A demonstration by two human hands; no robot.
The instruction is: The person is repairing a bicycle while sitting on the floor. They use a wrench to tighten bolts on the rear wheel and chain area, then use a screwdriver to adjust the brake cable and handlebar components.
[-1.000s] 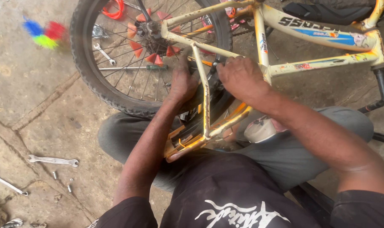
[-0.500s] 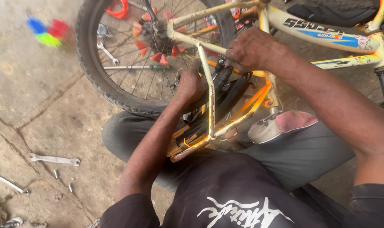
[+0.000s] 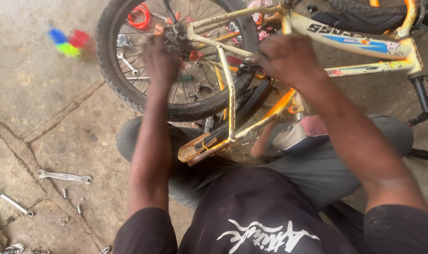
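Up at the rear wheel (image 3: 176, 61), the fingers of the left hand (image 3: 161, 59) are blurred over the spokes beside the hub, so whether they grip anything cannot be told; the forearm runs straight down from it toward the dark shirt. Fingers of the right hand (image 3: 284, 56) curl closed around the yellow bicycle frame (image 3: 364, 47) where the tubes meet near the tyre, wrist bent, forearm slanting down to the right. Lying across the person's grey-trousered lap, the bicycle rests upturned. On the concrete floor (image 3: 35, 94) to the left lie a wrench (image 3: 63, 177) and small bolts (image 3: 73, 200).
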